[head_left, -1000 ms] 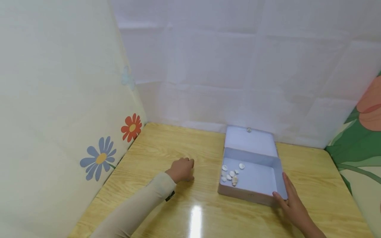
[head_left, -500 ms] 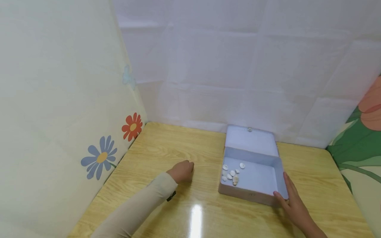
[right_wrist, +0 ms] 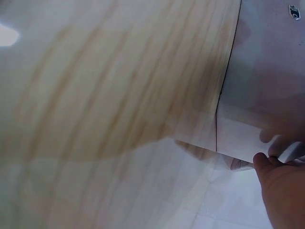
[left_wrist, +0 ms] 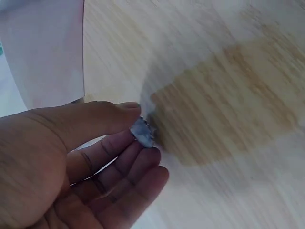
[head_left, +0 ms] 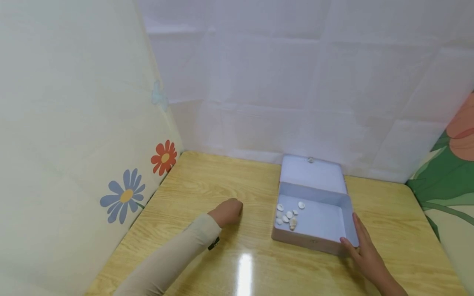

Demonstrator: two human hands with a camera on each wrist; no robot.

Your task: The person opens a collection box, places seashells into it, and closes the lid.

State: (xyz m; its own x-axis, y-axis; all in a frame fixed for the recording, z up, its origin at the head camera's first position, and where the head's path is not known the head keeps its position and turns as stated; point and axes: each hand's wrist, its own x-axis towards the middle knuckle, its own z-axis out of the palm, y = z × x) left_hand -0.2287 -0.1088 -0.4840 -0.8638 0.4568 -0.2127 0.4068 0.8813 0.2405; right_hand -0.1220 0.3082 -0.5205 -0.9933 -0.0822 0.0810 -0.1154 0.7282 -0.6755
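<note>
My left hand [head_left: 226,212] is low over the wooden table, left of the box. In the left wrist view, its thumb and fingertips pinch a small whitish seashell [left_wrist: 142,133] with a ridged edge. A hinged box [head_left: 311,243], pinkish outside and pale inside, stands with its lid [head_left: 312,174] laid back. Several white shells [head_left: 289,215] lie in its left part, among them a longer knobbly shell [head_left: 293,223]. My right hand [head_left: 366,253] holds the box's front right corner, thumb at the front rim and fingers along the right wall.
The wooden table [head_left: 207,176] carries the box near its back edge. A white cloth [head_left: 252,82] hangs behind, with a flower-printed cloth [head_left: 74,123] on the left and another printed cloth [head_left: 449,197] on the right. A metal latch [right_wrist: 294,12] sits on the box's front.
My left hand was spread lower to the table a second ago; its fingers have since drawn together round the small seashell. The right hand and the box have stayed in place.
</note>
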